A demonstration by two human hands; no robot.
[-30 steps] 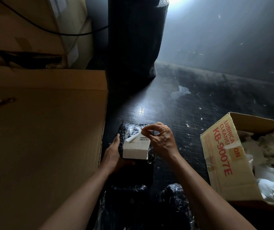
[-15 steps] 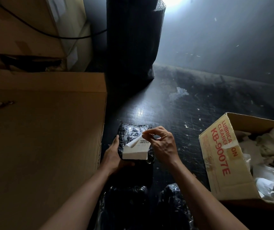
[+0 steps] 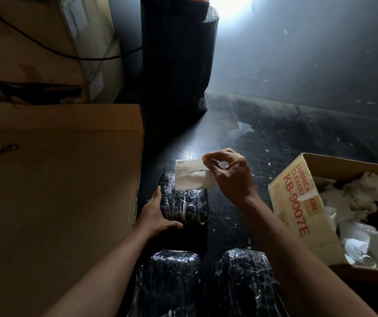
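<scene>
A dark packet wrapped in clear film [image 3: 184, 203] lies on the black table, in the middle of the view. My left hand [image 3: 157, 215] holds it by its left side and near edge, thumb along the front. My right hand [image 3: 230, 173] is raised just above and right of the packet and pinches a white label [image 3: 191, 176] by its upper right corner between thumb and forefinger. The label hangs free over the packet's far end, printed side partly showing.
A large cardboard box [image 3: 57, 191] fills the left. Two more film-wrapped dark packets [image 3: 167, 282] [image 3: 245, 280] lie near me. An open carton marked KB-9007E [image 3: 297, 207], holding crumpled white paper, stands at the right. A tall black bubble-wrap roll [image 3: 174, 56] stands behind.
The white label has come off the packet: my right hand has lifted it up and to the right. My left hand stays on the packet.
</scene>
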